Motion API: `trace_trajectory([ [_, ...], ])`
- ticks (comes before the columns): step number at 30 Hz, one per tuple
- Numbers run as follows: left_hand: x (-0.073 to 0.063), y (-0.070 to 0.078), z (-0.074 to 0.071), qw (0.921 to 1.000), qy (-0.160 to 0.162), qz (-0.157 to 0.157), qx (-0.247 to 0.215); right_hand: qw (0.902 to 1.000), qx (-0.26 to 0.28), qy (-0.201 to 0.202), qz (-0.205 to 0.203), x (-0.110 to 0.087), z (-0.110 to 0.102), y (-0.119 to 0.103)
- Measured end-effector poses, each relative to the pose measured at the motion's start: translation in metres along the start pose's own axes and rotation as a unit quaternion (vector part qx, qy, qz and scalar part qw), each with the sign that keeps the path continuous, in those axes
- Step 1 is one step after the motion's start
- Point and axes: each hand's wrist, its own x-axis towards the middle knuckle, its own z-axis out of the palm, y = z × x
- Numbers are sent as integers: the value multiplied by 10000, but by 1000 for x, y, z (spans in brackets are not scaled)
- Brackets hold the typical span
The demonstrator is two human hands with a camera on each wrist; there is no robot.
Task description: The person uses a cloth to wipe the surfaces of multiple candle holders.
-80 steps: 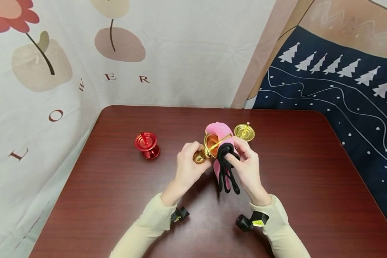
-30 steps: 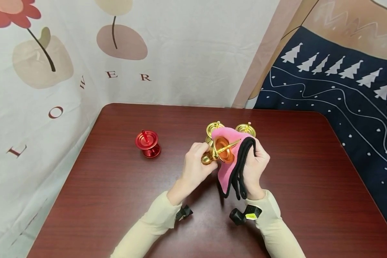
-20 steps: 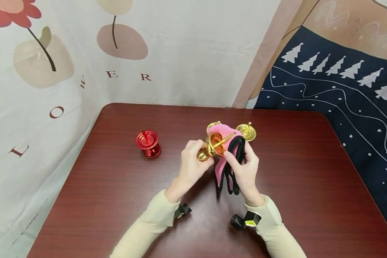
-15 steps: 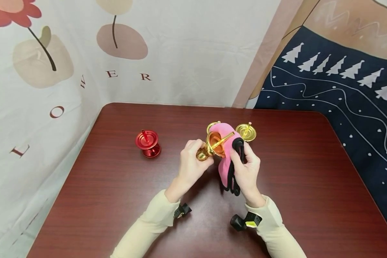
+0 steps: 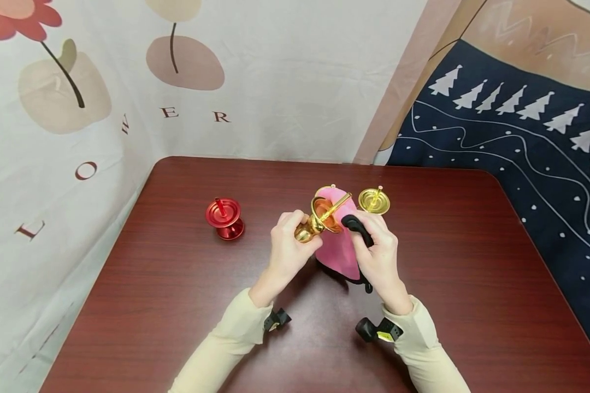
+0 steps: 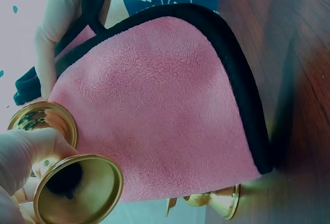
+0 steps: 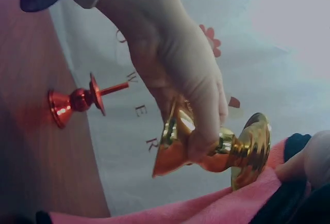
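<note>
Head view: your left hand (image 5: pixel 288 240) pinches the holder (image 5: pixel 317 224), long axis slanting away rightward; your right hand (image 5: pixel 379 248), right of the holder, pinches the cloth (image 5: pixel 335 254). Left wrist: cloth beyond the holder. Right wrist: holder's dish (image 7: pixel 252 149) apparently against cloth.

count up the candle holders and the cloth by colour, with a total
Gold: 3 (held holder, rightmost holder, mostly hidden holder)
Red: 1 (leftmost holder)
Pink, black-edged: 1 (cloth)
Total: 5
</note>
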Motion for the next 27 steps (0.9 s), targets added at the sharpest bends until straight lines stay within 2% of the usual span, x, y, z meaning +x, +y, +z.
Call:
trace_trajectory([
  [3, 0, 2, -1, 10000, -53, 36, 52, 9999, 112, 125, 20, 1, 3, -1],
  [7, 1, 6, -2, 9996, -155, 127, 183, 9949, 436, 674, 613, 1, 9, -5],
  [9, 1, 8, -2, 9995, -196, 154, 202, 9872, 715, 1005, 1015, 2, 11, -7],
  [12, 1, 6, -1, 9996, -207, 174, 128, 9702, 1197, 1428, 1549, 6, 11, -8],
  [14, 0, 3, -1, 9997, -197, 151, 78, 9590, 1461, 1623, 1806, 11, 8, -8],
  [16, 0, 0, -2, 9998, -174, 102, 42, 9532, 1549, 1743, 1923, 14, 3, -8],
  [18, 1, -4, -5, 9999, -130, 56, 35, 9566, 1469, 1728, 1828, 17, -2, -7],
  [20, 2, -6, -7, 10000, -67, 18, -3, 9687, 1212, 1507, 1559, 18, -7, -7],
  [23, 5, -7, -11, 9999, 25, -46, -102, 9857, 832, 967, 1100, 17, -11, -8],
  [27, 7, -6, -11, 9995, 57, -168, -275, 9929, 619, 319, 968, 13, -10, -8],
])
